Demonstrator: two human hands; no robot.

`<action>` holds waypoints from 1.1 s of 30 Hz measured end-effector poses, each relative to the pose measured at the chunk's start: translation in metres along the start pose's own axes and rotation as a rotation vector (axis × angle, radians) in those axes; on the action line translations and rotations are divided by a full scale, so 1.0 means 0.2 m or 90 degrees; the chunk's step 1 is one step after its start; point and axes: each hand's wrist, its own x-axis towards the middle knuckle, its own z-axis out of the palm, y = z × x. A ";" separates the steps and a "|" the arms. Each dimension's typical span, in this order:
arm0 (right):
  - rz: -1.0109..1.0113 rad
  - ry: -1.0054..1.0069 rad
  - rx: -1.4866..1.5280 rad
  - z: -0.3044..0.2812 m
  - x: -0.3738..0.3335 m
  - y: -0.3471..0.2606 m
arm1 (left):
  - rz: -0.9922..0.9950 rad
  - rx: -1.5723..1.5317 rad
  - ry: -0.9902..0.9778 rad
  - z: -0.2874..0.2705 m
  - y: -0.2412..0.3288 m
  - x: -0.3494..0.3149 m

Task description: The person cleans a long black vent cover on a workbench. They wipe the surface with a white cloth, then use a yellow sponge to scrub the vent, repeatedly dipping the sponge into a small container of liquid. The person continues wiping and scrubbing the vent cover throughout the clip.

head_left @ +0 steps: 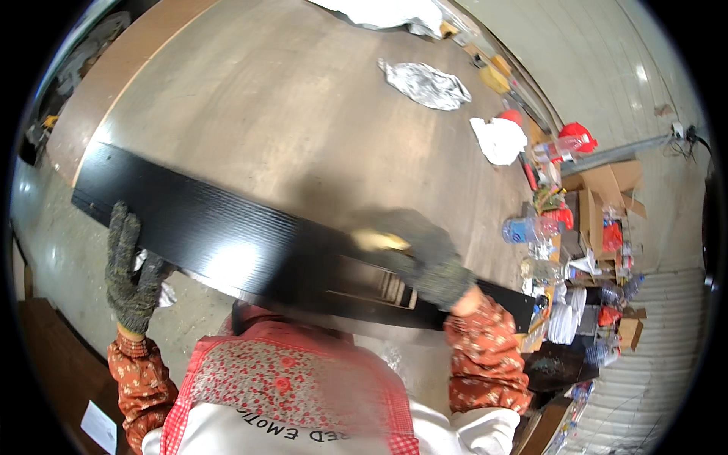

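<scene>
A long black wood-grain board (pixel 292 254) lay along the near edge of the brown worktable (pixel 265 98), directly in front of the person, its long axis slanting from upper left to lower right. The gloved left hand (pixel 133 273) was at the board's near edge by the left end, fingers straight and parted over it; whether it gripped could not be told. The gloved right hand (pixel 421 258) was over the right half, nearer the board's middle, beside a rectangular cutout (pixel 375 284). It was curled but blurred, a pale yellow patch at its fingers, so its hold could not be told. Beyond lay a crumpled silvery sheet (pixel 426 85), a white cloth (pixel 499 141) and, farther right, a clear plastic bottle (pixel 531 230).
</scene>
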 end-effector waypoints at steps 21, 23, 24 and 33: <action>-0.348 -0.085 -0.046 0.49 1.07 -0.59 | 0.102 -0.142 -0.049 -0.04 -0.02 0.08; -0.411 -0.098 -0.042 0.61 1.31 -0.74 | 0.145 -0.131 -0.068 -0.02 -0.03 0.05; -0.379 -0.108 -0.045 0.68 1.41 -0.82 | 0.163 -0.125 -0.080 -0.03 -0.06 0.06; -0.199 -0.140 -0.211 0.81 1.75 -1.27 | 0.371 -0.060 -0.314 -0.24 -0.31 0.21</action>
